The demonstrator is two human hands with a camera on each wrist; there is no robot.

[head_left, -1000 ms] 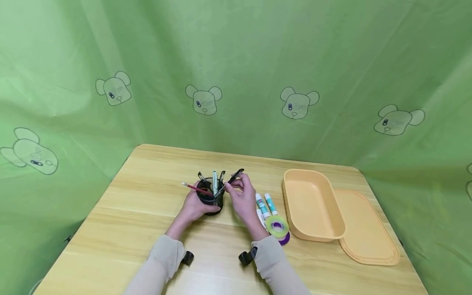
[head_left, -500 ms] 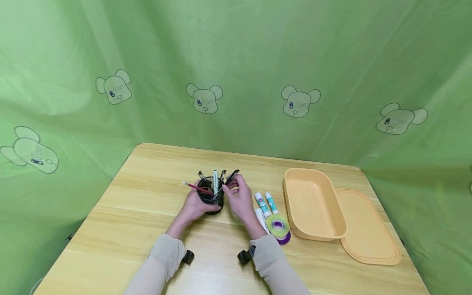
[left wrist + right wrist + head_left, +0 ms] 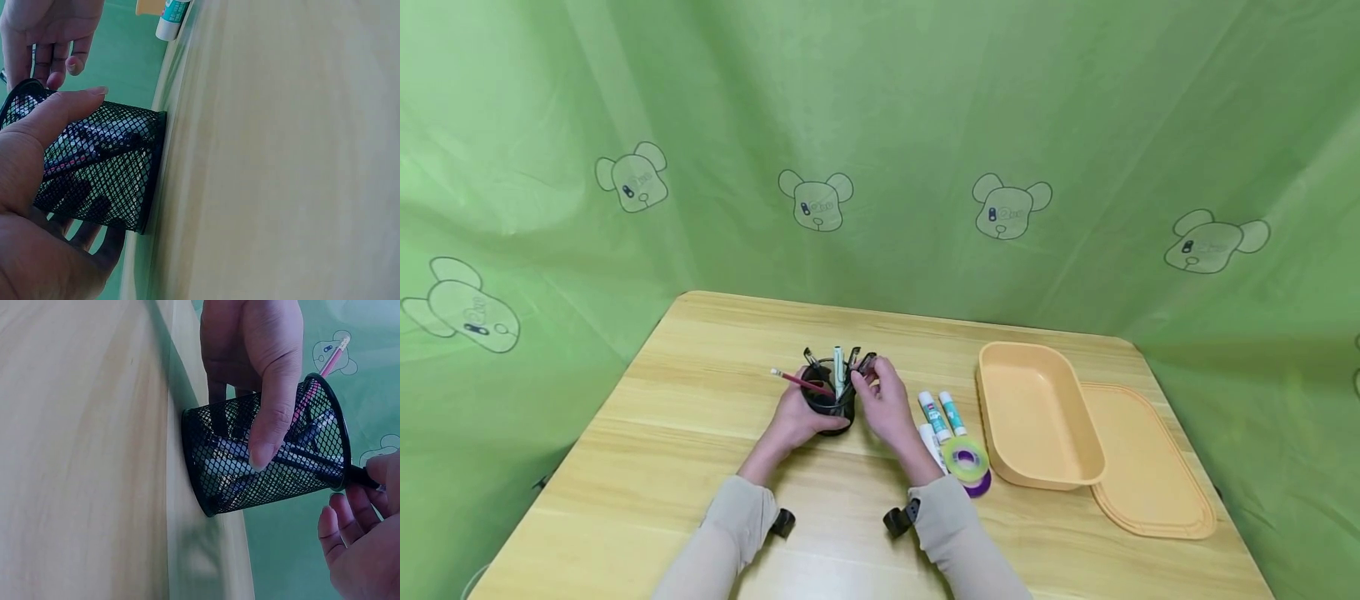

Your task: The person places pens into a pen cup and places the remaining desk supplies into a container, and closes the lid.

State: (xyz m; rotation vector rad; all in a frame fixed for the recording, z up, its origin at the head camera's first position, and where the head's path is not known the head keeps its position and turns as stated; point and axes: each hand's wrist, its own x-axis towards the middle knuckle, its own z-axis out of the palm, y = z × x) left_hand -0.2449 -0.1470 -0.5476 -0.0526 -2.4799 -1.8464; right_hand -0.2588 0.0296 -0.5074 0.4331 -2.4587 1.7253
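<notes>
My left hand holds a black mesh pen cup upright on the wooden table, its thumb across the near side and the other fingers around the far side. A red pencil with a white eraser leans out to the left. A pale capped marker and several dark pens also stand in the cup. At the right of the rim, my right hand pinches a black pen between thumb and fingers. Its lower part is inside the cup, seen only through the mesh.
Two glue sticks, a white tube and a yellow-green tape roll over a purple one lie right of my right forearm. Beyond them are an orange box and its lid. A green curtain surrounds the table.
My right hand has moved slightly left and down with the black pen, which has sunk deeper into the pen cup. The left hand keeps its hold on the cup.
</notes>
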